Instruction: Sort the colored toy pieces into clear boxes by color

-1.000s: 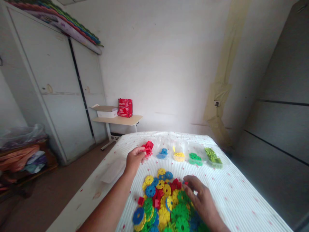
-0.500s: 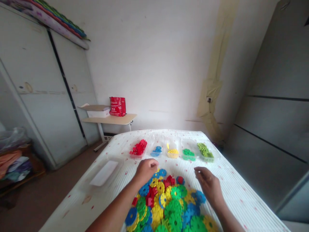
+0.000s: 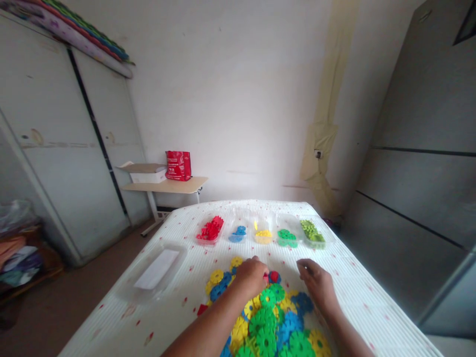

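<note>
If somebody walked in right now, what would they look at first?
Probably the bright pile of flower-shaped pieces at the near edge of the view, with the left hand over it. Beyond it stand five clear boxes of coloured pieces. Further back on the left, a red bag sits on a small table.

The notched discs (image 3: pixel 262 322) look like plastic, smooth with a soft sheen. The containers (image 3: pixel 265 218) behind are thin clear plastic, glossy in places. The counter cover (image 3: pixel 171 312) is finely ribbed and rather matt (cloth or vinyl, I cannot tell which). The red bag (image 3: pixel 178 166) looks shiny and creased, the wall (image 3: pixel 238 99) matt, the tape (image 3: pixel 327 136) wrinkled.
</note>
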Motion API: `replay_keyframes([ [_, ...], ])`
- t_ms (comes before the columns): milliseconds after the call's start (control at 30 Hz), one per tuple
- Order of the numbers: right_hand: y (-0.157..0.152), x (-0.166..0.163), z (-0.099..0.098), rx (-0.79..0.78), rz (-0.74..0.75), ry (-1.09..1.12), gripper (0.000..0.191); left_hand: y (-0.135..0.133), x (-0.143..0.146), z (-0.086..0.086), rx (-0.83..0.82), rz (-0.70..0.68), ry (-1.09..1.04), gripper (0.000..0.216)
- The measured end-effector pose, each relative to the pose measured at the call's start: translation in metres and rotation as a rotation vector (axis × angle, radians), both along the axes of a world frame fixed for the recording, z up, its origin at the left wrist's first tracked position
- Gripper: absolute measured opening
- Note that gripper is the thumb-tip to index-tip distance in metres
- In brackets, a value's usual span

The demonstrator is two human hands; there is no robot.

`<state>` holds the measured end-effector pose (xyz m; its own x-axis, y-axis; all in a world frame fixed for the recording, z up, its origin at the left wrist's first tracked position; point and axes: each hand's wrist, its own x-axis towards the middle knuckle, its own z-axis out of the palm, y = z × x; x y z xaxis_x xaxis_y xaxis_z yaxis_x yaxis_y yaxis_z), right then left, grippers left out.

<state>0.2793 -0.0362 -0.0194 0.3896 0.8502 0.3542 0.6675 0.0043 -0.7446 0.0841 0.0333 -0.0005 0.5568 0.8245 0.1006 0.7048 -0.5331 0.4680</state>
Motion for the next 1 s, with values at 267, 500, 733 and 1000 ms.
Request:
replay_keyframes([
  [267,-0.001,0.0,-0.004,-0.021,0.043,0.014,0.037,0.009,-0.007,-0.005,-0.159,0.082,-0.301,0.016],
  [500,0.002,0.0,-0.008,-0.055,0.056,0.01,0.038,0.045,-0.069,0.027,-0.444,0.235,-0.743,0.04],
  [733,0.003,-0.006,-0.005,-0.068,0.059,0.028,0.038,0.085,-0.117,0.045,-0.407,0.476,-0.95,0.042],
  [1000,0.002,-0.004,-0.007,-0.061,0.072,0.026,0.037,0.122,-0.122,0.044,-0.086,0.711,-0.67,0.037],
])
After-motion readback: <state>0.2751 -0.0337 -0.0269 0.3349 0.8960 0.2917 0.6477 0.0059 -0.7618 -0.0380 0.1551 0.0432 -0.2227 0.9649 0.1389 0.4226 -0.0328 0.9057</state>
